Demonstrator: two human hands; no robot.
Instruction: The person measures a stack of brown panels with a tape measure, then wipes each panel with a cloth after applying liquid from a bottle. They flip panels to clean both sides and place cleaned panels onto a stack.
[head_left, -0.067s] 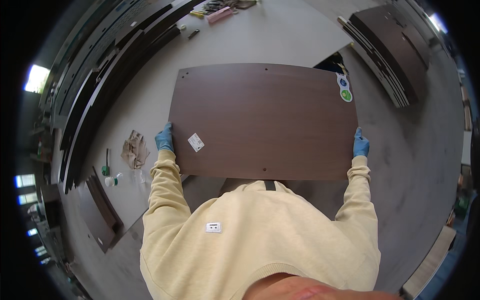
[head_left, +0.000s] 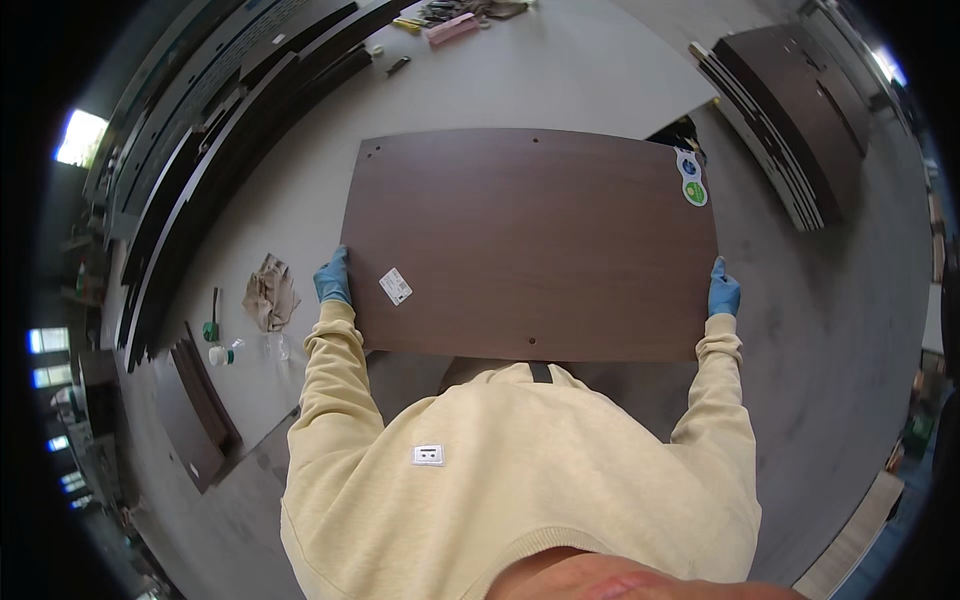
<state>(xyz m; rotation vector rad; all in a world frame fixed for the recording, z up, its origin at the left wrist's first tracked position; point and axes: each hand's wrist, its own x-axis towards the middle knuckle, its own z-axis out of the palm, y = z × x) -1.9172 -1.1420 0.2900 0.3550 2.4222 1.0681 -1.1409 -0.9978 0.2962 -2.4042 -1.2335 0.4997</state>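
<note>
Between my two hands is a wide brown wood-grain panel [head_left: 540,240], held in front of my body. My left hand [head_left: 333,276], in a blue glove, is closed on its left edge. The right edge is gripped by my right hand [head_left: 723,288], gloved the same way. A small white label [head_left: 396,286] sits on the panel near my left hand, and a white, blue and green sticker [head_left: 690,177] near its far right corner. Several small dark holes show near its edges. The fingers beneath the panel are hidden.
A pale worktable [head_left: 520,85] lies beyond the panel. Long dark boards [head_left: 190,200] stack along its left side. A crumpled cloth [head_left: 270,293], a white-capped bottle [head_left: 220,355] and a pink block [head_left: 452,28] rest on it. More brown panels [head_left: 790,120] are piled at far right.
My view has turned slightly, so the table and stacks appear shifted. The panel stays in both hands, almost unmoved relative to my body.
</note>
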